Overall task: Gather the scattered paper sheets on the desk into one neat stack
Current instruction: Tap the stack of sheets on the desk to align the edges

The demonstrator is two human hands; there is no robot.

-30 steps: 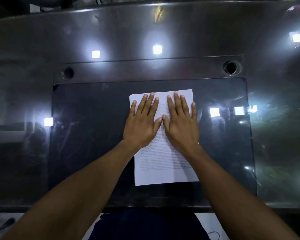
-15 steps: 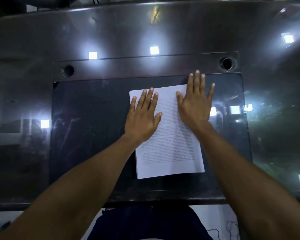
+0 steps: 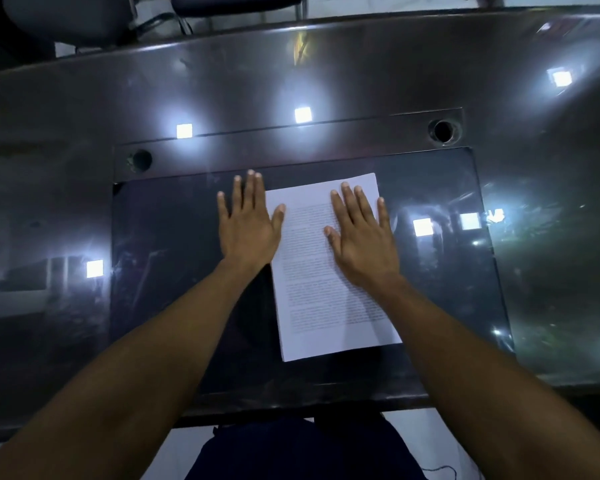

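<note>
- Right now your paper stack [image 3: 329,289] lies on the dark inset panel [image 3: 174,271] of the glossy surface [image 3: 326,71], a little right of the panel's middle and turned slightly, its far end leaning to your left.
- Its sheets sit squared on one another; thin edges of the lower sheets show along the left and near sides, and printed text covers the top page.
- Your right hand [image 3: 364,244] lies flat on the right half of the stack, fingers straight and slightly spread, pointing away from you, the little finger close to the paper's right edge.
- Your left hand [image 3: 248,226] lies flat on the dark panel just beside the stack's left edge, fingers straight and held close together, and only the thumb reaches over onto the paper near its far left corner.
- Neither hand curls round or pinches anything.
- Two round cable holes, the left hole [image 3: 141,160] and the right hole [image 3: 443,130], sit in the raised strip beyond the panel.
- Square ceiling-light reflections [image 3: 302,115] dot the surface.
</note>
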